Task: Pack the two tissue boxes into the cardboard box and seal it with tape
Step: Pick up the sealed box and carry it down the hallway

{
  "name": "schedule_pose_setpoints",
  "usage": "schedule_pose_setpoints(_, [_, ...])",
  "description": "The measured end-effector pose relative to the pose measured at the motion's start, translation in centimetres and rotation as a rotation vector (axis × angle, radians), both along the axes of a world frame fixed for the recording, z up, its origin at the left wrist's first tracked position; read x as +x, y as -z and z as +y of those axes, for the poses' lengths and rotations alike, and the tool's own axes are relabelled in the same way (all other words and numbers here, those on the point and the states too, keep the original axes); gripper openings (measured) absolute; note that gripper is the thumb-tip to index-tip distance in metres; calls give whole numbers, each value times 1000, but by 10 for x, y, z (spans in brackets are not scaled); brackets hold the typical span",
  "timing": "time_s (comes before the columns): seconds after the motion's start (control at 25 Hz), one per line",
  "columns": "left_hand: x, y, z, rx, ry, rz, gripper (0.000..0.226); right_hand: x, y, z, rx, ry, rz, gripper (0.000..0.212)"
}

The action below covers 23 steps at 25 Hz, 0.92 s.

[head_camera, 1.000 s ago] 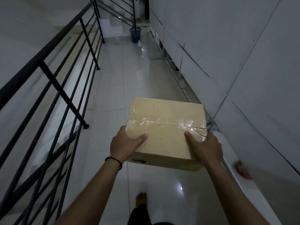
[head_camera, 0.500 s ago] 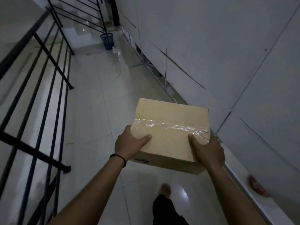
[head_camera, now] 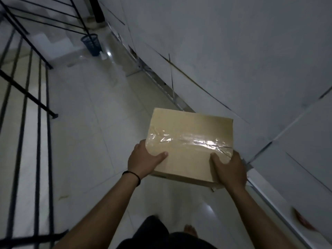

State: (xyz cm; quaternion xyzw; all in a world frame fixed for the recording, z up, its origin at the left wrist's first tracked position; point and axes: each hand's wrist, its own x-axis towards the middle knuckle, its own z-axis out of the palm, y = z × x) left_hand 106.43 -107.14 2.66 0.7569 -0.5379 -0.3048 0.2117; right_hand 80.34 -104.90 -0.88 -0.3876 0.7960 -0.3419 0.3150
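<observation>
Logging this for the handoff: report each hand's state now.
Left hand: closed on the cardboard box.
Right hand: closed on the same box.

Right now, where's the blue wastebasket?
In the head view the blue wastebasket stands on the floor far ahead, upper left of the cardboard box, beside the foot of the black railing.

railing (head_camera: 23, 108) left, wall (head_camera: 233, 51) right — box (head_camera: 188, 141) between
</observation>
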Motion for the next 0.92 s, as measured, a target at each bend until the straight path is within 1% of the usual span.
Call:
schedule_pose_setpoints(0.08, [-4,14,-39,43,47,14,86,-3,8,-26,28,18,6,63])
schedule_pose_setpoints(0.24, [-8,57,-140,159,187,61,77,-5,46,-87,183,87,42,77])
schedule_pose_setpoints(0.36, [-9,91,-207,249,325,63,80,7,79,-121,334,170,34,83])
schedule_pose_setpoints(0.4, [-10,108,-232,295,374,41,82,11,95,-133,388,213,16,85])
schedule_pose_setpoints(0.56, [-29,167,-301,360,528,-65,90,12,146,-167,554,279,-58,86])
schedule_pose_setpoints(0.68, [-58,230,-337,448,674,-183,96,3,207,-179,606,340,-97,88])
schedule_pose_setpoints(0.76, [-79,283,-354,492,743,-238,101,-7,257,-184,618,387,-121,90])
schedule_pose_setpoints(0.92, [-122,396,-375,542,828,-292,100,-31,363,-185,624,455,-147,86])
